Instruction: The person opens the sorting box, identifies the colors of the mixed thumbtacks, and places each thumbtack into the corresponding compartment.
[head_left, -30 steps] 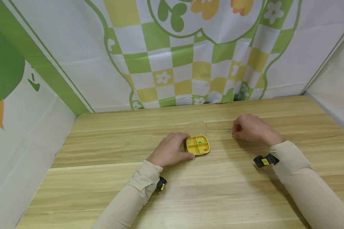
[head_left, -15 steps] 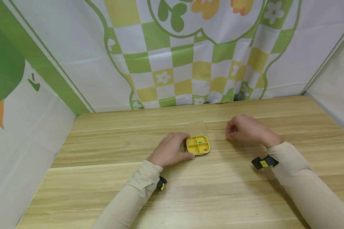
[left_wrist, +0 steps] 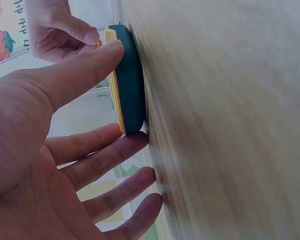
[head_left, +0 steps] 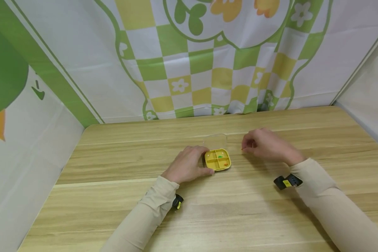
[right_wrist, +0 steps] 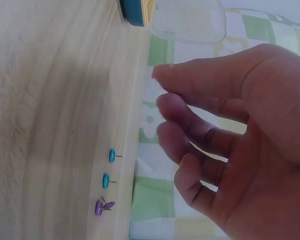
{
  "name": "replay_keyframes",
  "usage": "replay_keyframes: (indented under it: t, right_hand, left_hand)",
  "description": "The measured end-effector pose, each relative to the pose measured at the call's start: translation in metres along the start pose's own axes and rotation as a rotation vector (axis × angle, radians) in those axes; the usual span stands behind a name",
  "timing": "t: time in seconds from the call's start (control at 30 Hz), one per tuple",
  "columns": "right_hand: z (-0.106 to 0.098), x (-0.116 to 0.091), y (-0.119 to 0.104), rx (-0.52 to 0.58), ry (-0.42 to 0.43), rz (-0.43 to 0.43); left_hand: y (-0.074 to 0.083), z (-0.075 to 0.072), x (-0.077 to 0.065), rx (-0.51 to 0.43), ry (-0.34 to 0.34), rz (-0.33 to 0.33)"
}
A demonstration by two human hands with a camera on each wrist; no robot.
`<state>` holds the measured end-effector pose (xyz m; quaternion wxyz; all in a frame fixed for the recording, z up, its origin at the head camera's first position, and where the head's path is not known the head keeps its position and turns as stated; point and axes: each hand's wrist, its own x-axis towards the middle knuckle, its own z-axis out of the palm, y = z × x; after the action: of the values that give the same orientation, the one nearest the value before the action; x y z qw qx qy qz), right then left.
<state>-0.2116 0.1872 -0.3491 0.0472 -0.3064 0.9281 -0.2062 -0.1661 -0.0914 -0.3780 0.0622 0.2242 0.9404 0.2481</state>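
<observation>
My left hand [head_left: 188,165] grips a small yellow four-compartment pill box [head_left: 212,164] between thumb and fingers; the box has a dark teal base [left_wrist: 130,80]. Its clear lid [head_left: 215,141] is folded back behind it. Something green [head_left: 220,156] lies in the far right compartment and something orange [head_left: 225,164] in the near right one. To the right of the box, my right hand [head_left: 267,145] pinches a tiny orange thumbtack [left_wrist: 98,45] between thumb and index finger, mostly covered by the fingertips. Thumbtacks rest beyond that hand: blue ones [right_wrist: 112,155] and purple ones [right_wrist: 99,207].
The wooden table [head_left: 189,217] spreads around both hands. A green and white checked cloth [head_left: 201,70] hangs along its back edge, and white fabric [head_left: 371,87] stands at the right side.
My right hand has moved left toward the pill box, carrying the orange thumbtack. The left hand and the box have stayed put.
</observation>
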Motion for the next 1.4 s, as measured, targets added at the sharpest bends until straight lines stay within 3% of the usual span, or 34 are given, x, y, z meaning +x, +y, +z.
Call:
replay_keyframes:
  t: [0.43,1.4]
  right_hand:
    - [0.012,0.006,-0.009,-0.017,0.079,-0.098]
    - [0.034,0.008,-0.026,0.049,0.027,-0.162]
  left_hand:
    - [0.001,-0.001,-0.001,-0.002,-0.011,-0.014]
    - [0.001,-0.002,0.000,0.009,-0.001,0.019]
